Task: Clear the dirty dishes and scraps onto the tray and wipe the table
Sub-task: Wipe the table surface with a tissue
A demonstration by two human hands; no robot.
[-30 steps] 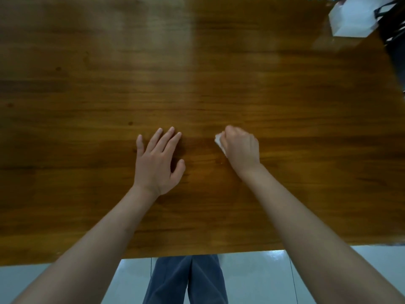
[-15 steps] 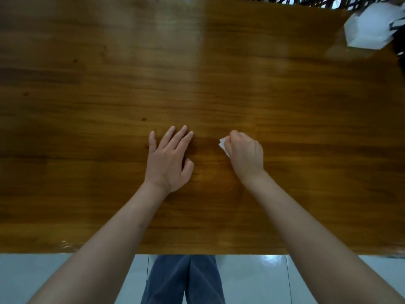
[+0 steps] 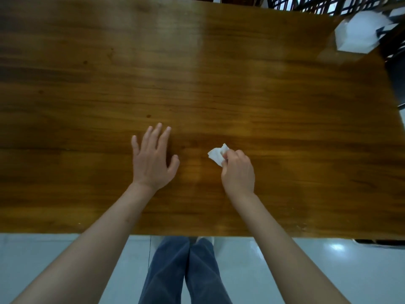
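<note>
Head view shows no dishes on the brown wooden table (image 3: 219, 73), so wiping seems underway. Right hand (image 3: 237, 171) pinches a crumpled white tissue (image 3: 217, 155); left hand (image 3: 152, 160) lies flat, fingers spread.

A pale, glossy tiled floor (image 3: 328, 270) is showing below the near edge of the wooden table (image 3: 241, 73), with small bright spots of light glinting off the tiles at the lower right and a thin dark grout line running between them. Broad soft bands of light are gleaming across the varnished, grained tabletop, strongest toward its far side. Beyond the far right corner, a dark lattice-backed chair (image 3: 324, 5) is standing against the table's edge, with brightness showing through the gaps of its crossed slats.
</note>
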